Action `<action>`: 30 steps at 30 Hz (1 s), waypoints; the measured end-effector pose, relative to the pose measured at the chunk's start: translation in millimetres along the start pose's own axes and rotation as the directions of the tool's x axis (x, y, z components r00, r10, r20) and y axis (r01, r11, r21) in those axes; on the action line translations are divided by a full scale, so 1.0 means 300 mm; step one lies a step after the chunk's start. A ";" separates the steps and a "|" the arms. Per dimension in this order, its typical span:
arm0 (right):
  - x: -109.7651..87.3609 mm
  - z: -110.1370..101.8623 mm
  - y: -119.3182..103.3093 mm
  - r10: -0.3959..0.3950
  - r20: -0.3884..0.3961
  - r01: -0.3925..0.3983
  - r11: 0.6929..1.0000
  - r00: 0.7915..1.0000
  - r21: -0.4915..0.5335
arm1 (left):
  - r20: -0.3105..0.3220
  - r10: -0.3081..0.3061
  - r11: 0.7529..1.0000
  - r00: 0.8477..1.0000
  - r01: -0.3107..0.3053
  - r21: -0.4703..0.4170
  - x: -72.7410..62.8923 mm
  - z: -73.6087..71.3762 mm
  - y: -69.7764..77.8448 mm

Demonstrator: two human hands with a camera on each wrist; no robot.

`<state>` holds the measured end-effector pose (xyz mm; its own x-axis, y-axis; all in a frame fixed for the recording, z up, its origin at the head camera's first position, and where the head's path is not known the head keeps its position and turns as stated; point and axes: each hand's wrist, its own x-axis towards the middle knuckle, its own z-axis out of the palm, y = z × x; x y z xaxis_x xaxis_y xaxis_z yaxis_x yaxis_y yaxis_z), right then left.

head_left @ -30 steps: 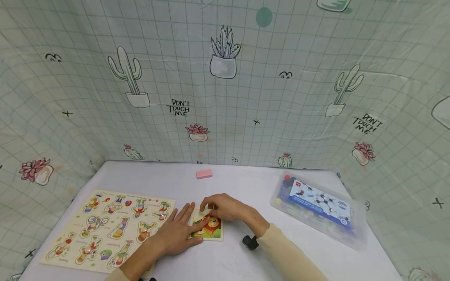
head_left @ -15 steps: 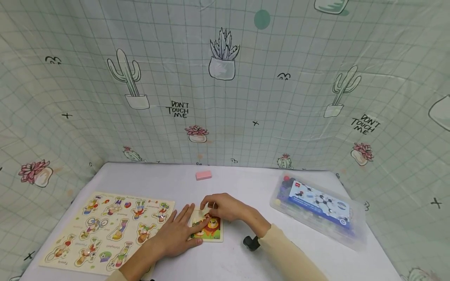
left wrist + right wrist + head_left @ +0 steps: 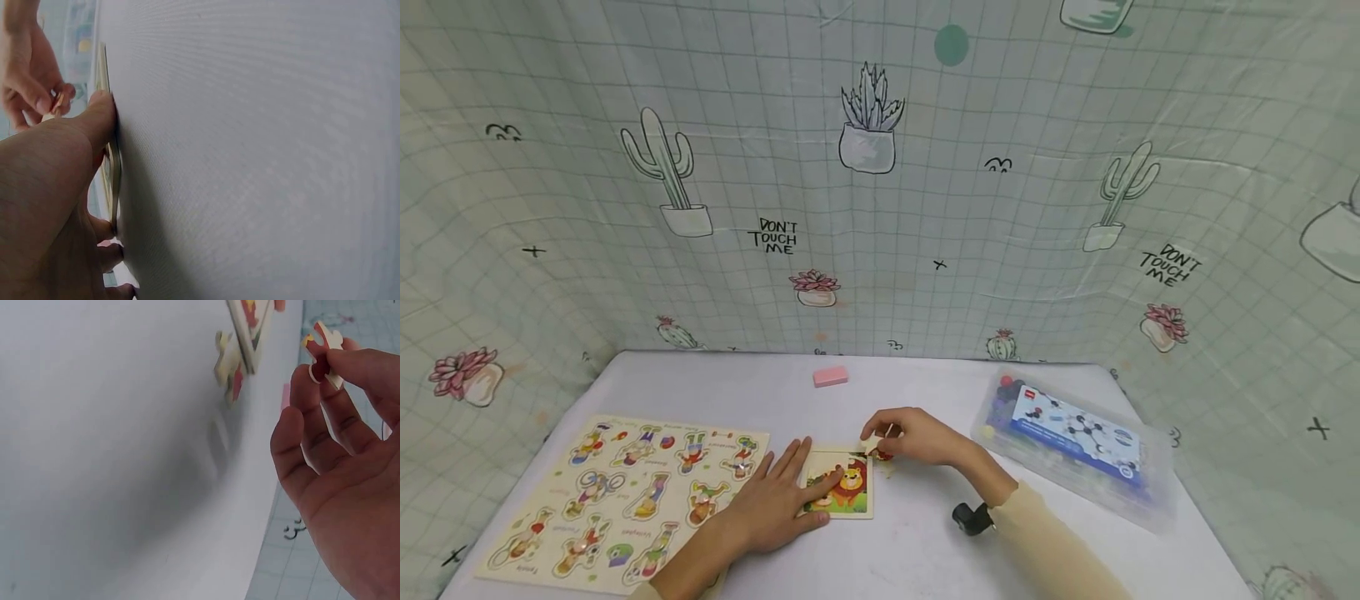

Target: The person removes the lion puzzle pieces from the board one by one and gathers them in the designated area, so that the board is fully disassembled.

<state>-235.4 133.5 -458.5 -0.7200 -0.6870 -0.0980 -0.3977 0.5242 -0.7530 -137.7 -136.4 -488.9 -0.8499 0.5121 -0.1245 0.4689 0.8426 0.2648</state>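
Observation:
A small wooden jigsaw puzzle with a lion picture (image 3: 854, 502) lies in its pale frame at the middle of the table. My left hand (image 3: 771, 504) rests over its left side, fingers spread and straight. Just off the upper right corner, my right hand (image 3: 917, 437) pinches a red and cream jigsaw piece (image 3: 320, 367) between thumb and fingertips, raised above the table in the right wrist view. A second, blurred jigsaw piece (image 3: 229, 365), pale yellow and red, shows beside the frame's corner, apart from the fingers. The left palm hides part of the lion puzzle.
To the left lies a large wooden peg board (image 3: 617, 500) with sports figures, its right edge under the left forearm. A pink block (image 3: 831, 377) sits behind the puzzle. At the right is a clear plastic case (image 3: 1075, 442) of molecular model parts. Patterned cloth (image 3: 880, 208) hangs behind the table.
My right hand has moved right from the puzzle's top edge, with a jigsaw piece between its fingers. A second piece now shows beside the frame. My left hand keeps its place.

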 end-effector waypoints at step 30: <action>-0.094 -0.045 0.133 0.105 -0.020 -0.106 0.992 0.994 -0.061 | -0.038 0.027 1.000 0.999 -0.027 -0.002 -0.005 0.006 -0.004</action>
<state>-238.6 180.6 -476.9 -0.7694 -0.6175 -0.1634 -0.3529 0.6241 -0.6971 -136.5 -137.9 -490.8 -0.8455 0.5277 -0.0815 0.4910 0.8284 0.2696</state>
